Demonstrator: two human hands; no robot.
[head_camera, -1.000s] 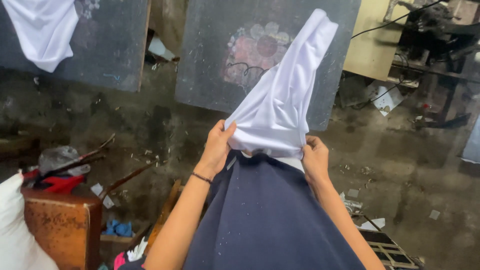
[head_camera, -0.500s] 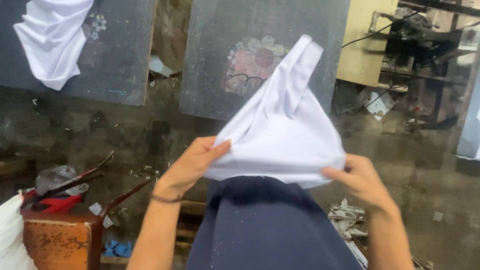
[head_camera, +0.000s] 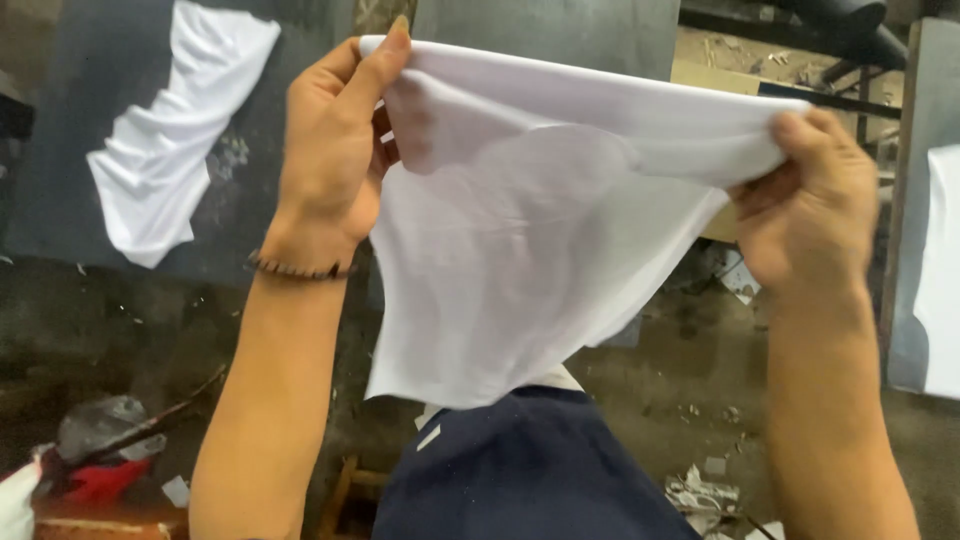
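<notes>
I hold a white garment (head_camera: 530, 260) up in front of me, stretched wide by its open edge. My left hand (head_camera: 335, 150) grips the upper left corner, a dark bead bracelet on its wrist. My right hand (head_camera: 815, 200) grips the upper right corner. The cloth hangs down to a dark navy padded board (head_camera: 520, 475) below it, whose tip it covers.
Another white garment (head_camera: 170, 150) lies on a dark grey board (head_camera: 60, 130) at the upper left. A third white piece (head_camera: 940, 270) shows at the right edge. Red and grey clutter (head_camera: 95, 450) sits at the lower left on a dirty floor (head_camera: 680, 390) with paper scraps.
Both hands have lifted the white garment from the navy board and pulled its edge apart, much wider and higher than before. The view has moved closer.
</notes>
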